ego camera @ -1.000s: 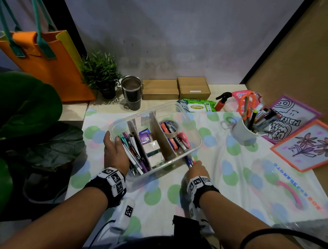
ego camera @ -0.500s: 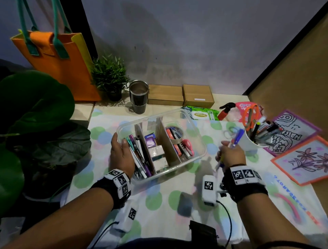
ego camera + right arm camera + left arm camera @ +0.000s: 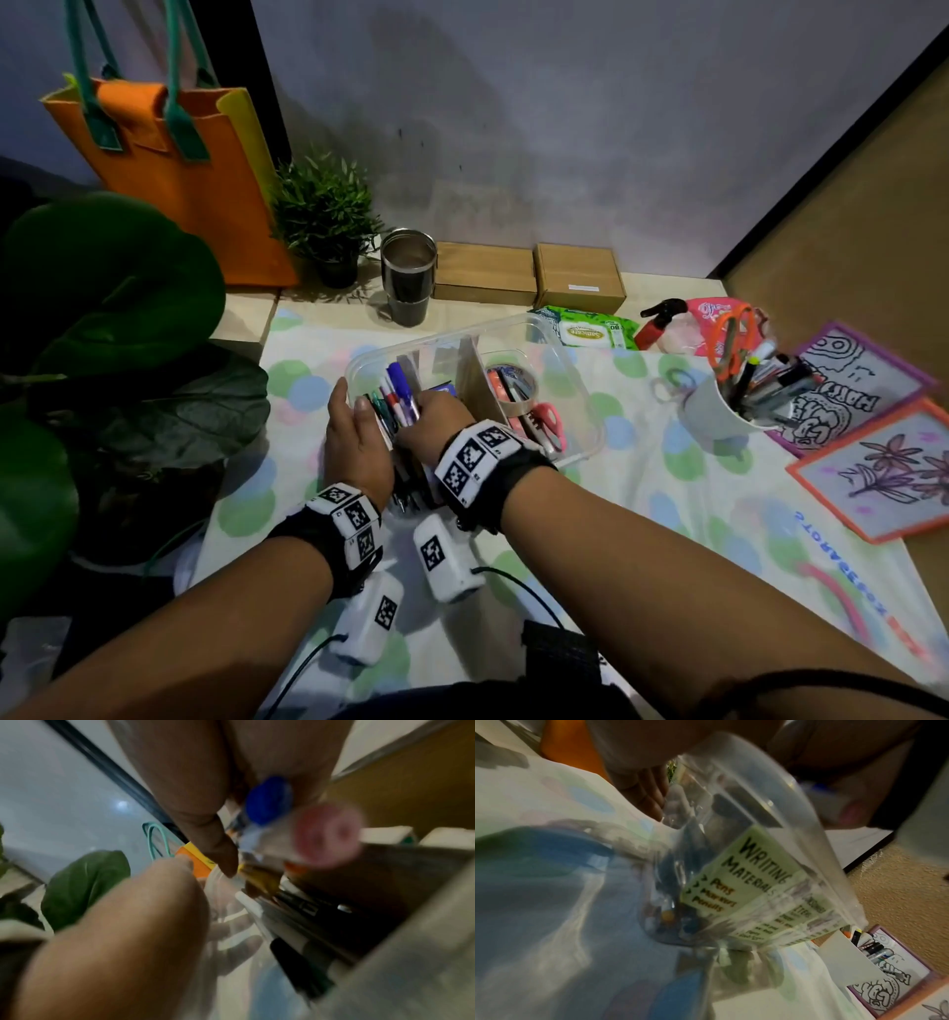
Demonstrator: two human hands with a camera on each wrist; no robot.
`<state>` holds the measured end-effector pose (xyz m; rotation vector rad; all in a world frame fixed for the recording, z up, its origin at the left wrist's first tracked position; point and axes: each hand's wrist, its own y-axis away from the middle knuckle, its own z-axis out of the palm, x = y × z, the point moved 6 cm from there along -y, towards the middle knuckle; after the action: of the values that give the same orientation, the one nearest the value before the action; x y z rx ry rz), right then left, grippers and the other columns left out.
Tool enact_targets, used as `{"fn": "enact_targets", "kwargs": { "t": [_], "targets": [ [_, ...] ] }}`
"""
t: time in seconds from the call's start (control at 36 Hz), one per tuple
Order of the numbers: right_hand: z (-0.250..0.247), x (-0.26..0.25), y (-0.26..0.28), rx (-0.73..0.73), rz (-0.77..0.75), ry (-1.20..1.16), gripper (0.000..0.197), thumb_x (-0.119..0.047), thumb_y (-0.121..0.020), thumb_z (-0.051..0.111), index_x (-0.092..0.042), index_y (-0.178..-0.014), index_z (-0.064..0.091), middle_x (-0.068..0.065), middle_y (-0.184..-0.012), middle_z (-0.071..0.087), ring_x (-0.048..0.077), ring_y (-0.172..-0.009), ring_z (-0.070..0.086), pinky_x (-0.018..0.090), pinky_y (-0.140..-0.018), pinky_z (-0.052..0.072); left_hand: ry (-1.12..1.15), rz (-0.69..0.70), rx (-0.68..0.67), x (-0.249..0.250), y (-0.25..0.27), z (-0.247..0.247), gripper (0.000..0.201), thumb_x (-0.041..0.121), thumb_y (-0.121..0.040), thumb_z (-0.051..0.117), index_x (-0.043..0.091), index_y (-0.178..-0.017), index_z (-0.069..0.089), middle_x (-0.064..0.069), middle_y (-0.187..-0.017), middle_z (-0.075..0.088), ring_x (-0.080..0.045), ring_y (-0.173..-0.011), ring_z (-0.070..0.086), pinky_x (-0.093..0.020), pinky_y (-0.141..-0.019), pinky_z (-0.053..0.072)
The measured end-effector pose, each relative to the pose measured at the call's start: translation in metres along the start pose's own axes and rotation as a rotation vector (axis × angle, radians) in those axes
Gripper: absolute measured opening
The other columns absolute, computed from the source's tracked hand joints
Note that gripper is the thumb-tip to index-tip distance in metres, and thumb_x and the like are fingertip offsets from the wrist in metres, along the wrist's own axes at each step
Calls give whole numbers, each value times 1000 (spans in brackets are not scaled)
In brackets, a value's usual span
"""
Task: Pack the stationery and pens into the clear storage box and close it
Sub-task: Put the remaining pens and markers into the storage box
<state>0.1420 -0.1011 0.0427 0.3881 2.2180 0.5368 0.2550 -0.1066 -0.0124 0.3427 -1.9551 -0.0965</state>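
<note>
The clear storage box [image 3: 575,390] stands open on the dotted cloth, split by cardboard dividers. Its left compartment holds several pens [image 3: 405,483]; a tape roll [image 3: 513,383] and pink scissors [image 3: 550,429] lie in the right one. My left hand [image 3: 354,442] holds the box's left wall, thumb over the rim and fingers [image 3: 644,795] outside. My right hand [image 3: 431,419] is over the left compartment and grips a few pens, among them a blue-capped pen [image 3: 398,377] [image 3: 267,801]. The box front carries a "Writing Materials" label [image 3: 741,874]. The clear lid [image 3: 801,555] lies on the cloth at the right.
A white cup [image 3: 714,416] with markers and orange scissors stands right of the box. Two framed drawings [image 3: 893,473] lie at the far right. A steel tumbler [image 3: 408,277], cardboard boxes [image 3: 577,277], a wipes pack [image 3: 588,331] and a potted plant [image 3: 328,226] line the back.
My right hand went from the cloth before the box to the white cup, then came across with pens to the left compartment. My left hand stayed on the box.
</note>
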Motion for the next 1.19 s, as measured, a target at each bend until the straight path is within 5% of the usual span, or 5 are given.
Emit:
{"fn": "enact_targets", "kwargs": {
  "t": [0.25,0.67,0.86,0.94,1.19],
  "targets": [
    [-10,4,1,124,-55,-8,38,-5,-84,55,-8,-121,62,12,-117,67,26,-112,61,33,-100,47,-1,-16,7,3,1,-1,47,36,-101,23,24,-147,24,-13,-149,40,-31,-135,40,-38,-112,31],
    [-140,159,42,517,117,-544,27,5,-87,54,-17,-70,56,9,-73,60,14,-52,59,25,-51,52,-168,-110,-41,13,10,1,61,14,-97,37,34,-148,11,-11,-141,48,-36,-119,53,-39,-99,41],
    [-159,283,62,437,494,-130,7,-9,-82,63,-11,-88,64,15,-95,63,29,-90,61,41,-91,51,-322,-82,-4,21,15,0,59,14,-98,34,27,-150,9,-23,-132,54,-44,-108,57,-43,-91,44],
    [-160,318,80,372,661,57,36,-15,-81,65,-8,-115,59,15,-121,60,33,-113,56,35,-94,45,-352,-83,11,25,17,0,58,16,-98,35,25,-150,10,-23,-135,52,-45,-113,55,-43,-94,42],
    [-140,367,106,288,746,243,45,-29,-80,67,-11,-116,46,14,-124,42,34,-114,48,40,-94,47,-403,-92,40,30,23,0,59,21,-97,39,25,-149,12,-28,-130,53,-46,-110,55,-45,-94,42]
  ]
}}
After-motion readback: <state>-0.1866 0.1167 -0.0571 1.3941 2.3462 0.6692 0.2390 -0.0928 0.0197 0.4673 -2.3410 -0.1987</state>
